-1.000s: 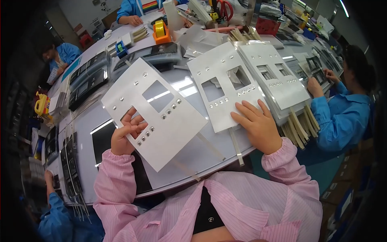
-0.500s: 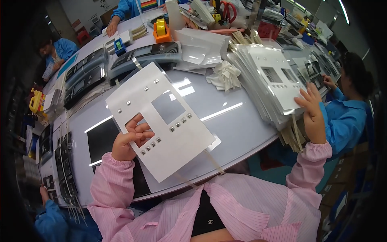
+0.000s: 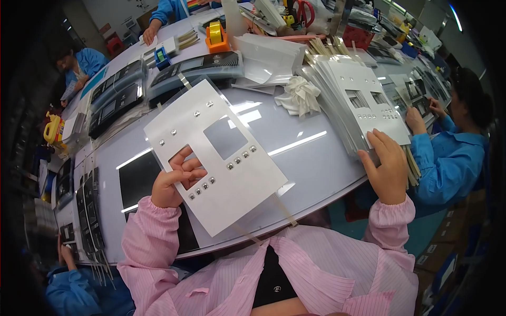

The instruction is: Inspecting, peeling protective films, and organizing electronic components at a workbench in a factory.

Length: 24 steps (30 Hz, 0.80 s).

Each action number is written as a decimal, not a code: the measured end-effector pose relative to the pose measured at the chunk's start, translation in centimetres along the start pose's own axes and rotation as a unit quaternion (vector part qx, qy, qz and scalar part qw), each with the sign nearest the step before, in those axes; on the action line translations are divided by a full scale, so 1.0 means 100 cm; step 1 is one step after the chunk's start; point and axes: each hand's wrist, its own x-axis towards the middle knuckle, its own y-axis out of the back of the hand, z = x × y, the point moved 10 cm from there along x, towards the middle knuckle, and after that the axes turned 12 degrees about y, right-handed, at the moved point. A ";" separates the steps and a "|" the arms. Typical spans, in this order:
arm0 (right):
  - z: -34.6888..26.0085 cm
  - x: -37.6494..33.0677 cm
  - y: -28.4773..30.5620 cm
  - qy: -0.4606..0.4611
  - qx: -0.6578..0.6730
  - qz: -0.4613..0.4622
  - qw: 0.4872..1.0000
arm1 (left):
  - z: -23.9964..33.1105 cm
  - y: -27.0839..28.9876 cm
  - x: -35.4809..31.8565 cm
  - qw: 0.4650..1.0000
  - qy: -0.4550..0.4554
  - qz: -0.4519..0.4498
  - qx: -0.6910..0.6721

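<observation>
My left hand (image 3: pixel 167 190) grips a white membrane switch panel (image 3: pixel 237 192) with fingers through one of its two square windows and the thumb on the front. Silver metal domes sit in rows on the panel, and flat ribbon tails stick out at its ends. The panel is held tilted above the table. My right hand (image 3: pixel 389 171) lies with fingers stretched out at the near corner of a stack of similar white panels (image 3: pixel 363 124). Its fingertips seem to touch the stack's edge. Beneath the left hand's panel is a black sheet (image 3: pixel 136 181), partly hidden.
Beyond the panel stand stacks of black panels (image 3: pixel 196 72), an orange tape dispenser (image 3: pixel 217 46), a blue tape dispenser (image 3: pixel 162 59) and clear film sheets (image 3: pixel 266 59). A crumpled white cloth (image 3: pixel 298 98) lies beside the white stack. A co-worker in blue (image 3: pixel 448 163) works close on the right.
My right hand has come down and left, from beside the stack to its near corner. The left hand keeps its hold on the panel. The right co-worker's second hand now shows.
</observation>
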 end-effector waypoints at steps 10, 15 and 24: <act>0.003 -0.010 0.008 0.021 0.036 0.035 0.999 | -0.003 0.001 -0.003 0.999 0.029 0.009 -0.011; -0.065 0.008 -0.009 0.086 0.146 0.058 0.984 | -0.001 0.006 -0.008 0.998 0.024 0.042 0.041; -0.142 0.015 -0.152 -0.089 0.685 -0.187 0.699 | -0.012 -0.013 -0.006 0.993 0.068 0.002 0.094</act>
